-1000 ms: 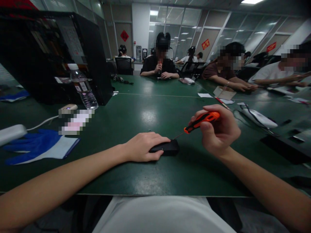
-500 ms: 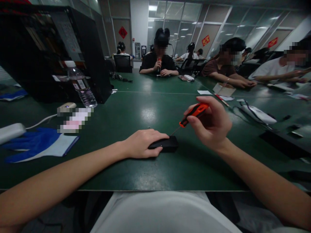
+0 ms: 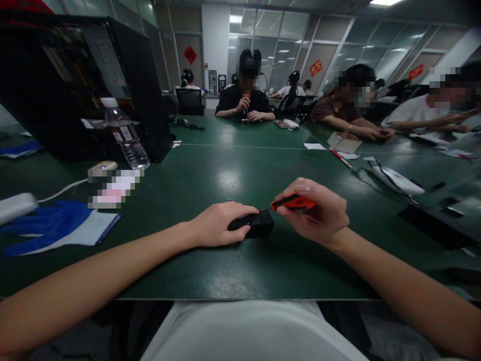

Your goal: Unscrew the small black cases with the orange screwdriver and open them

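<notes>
A small black box-shaped case (image 3: 261, 225) lies on the green table, its long side running left to right. My left hand (image 3: 221, 224) is closed around its left part, thumb along the near side and fingers over the top and far side. In my right hand (image 3: 319, 210) is a screwdriver (image 3: 298, 202) with an orange and black handle, tilted low. Its thin shaft points left to the far top edge of the case near my left fingertips. Whether the tip touches the case I cannot tell.
Left of my arm lie a blue and white work glove (image 3: 63, 223) and a white cabled device (image 3: 17, 208). A water bottle (image 3: 130, 138) stands by a black computer case (image 3: 150, 95). To the right are a black box (image 3: 432, 225) and a white object (image 3: 398, 179). People sit across the table.
My right hand has lowered, and the screwdriver has gone from a steep slant to nearly flat. My left hand still holds the black case in place.
</notes>
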A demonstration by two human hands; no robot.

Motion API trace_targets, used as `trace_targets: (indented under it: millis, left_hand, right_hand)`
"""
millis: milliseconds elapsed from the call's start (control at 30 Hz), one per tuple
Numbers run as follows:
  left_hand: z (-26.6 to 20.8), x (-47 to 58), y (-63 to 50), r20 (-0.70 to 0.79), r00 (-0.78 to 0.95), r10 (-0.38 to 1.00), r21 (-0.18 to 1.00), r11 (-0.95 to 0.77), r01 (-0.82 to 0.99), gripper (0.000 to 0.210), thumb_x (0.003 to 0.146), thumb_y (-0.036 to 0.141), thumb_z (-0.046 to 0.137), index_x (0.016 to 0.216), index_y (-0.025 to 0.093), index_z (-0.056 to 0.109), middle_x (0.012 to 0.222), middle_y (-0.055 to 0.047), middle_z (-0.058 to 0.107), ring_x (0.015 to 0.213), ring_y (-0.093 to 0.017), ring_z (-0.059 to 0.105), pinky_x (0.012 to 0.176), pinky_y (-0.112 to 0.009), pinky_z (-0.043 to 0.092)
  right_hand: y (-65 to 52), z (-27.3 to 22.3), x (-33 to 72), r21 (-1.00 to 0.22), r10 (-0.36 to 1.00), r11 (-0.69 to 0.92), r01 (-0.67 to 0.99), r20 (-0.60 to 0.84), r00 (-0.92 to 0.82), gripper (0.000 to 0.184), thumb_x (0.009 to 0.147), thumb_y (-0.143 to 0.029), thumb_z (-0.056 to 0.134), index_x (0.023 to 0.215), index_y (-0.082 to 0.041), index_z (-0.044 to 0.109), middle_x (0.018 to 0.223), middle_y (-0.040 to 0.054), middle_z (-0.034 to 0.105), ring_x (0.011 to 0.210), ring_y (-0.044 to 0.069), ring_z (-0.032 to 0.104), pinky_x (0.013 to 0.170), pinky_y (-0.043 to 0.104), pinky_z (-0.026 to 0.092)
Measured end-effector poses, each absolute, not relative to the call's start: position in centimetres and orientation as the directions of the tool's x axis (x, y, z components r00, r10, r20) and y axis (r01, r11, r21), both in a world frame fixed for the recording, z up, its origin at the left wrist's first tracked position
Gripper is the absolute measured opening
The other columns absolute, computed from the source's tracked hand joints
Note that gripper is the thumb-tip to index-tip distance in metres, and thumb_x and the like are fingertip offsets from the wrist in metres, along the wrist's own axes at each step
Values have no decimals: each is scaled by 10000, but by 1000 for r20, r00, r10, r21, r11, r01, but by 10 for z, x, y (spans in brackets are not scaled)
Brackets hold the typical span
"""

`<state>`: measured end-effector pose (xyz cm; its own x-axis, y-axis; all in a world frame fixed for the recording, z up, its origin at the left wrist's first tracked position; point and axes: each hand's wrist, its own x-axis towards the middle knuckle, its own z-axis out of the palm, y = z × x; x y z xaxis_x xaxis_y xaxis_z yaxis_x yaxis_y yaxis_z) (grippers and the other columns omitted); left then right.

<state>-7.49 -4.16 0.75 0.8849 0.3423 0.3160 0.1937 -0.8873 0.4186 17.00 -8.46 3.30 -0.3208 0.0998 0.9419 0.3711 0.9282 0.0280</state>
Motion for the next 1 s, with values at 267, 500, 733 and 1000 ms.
trace_targets:
  millis: [267,500,733,1000]
  left_hand:
    - [9,-76,-44,304,903,303,362,-914,184,444,954,315,567,1377,182,552,1242,-110,711,1074,-252,669,953,-357,506]
    - [7,-76,-43,307,893,329,362,-908,210,479,948,326,581,1397,167,532,1276,-121,696,1084,-259,671,957,-360,509]
    - [10,-75,-44,311,894,322,353,-913,205,491,948,330,572,1403,152,525,1251,-134,702,1071,-265,672,947,-364,510]
    - [8,-75,-44,307,889,340,366,-904,219,502,936,333,588,1406,169,523,1252,-122,700,1049,-263,668,922,-363,512]
  right_hand:
    - [-81,38,170,-395,490,787,474,867,-92,576,922,-275,689,1460,-355,499,967,37,693,737,192,702,622,333,645]
    - [-72,40,171,-498,579,780,377,805,-134,727,888,-274,734,1521,-373,390,1001,21,689,845,188,697,779,372,649]
    - [-76,41,168,-485,571,799,354,797,-197,773,867,-260,756,1517,-402,363,1048,28,635,938,197,670,818,369,629]
    - [-85,46,166,-567,628,777,275,733,-262,755,898,-279,715,1526,-414,316,1089,29,617,933,190,659,866,406,630]
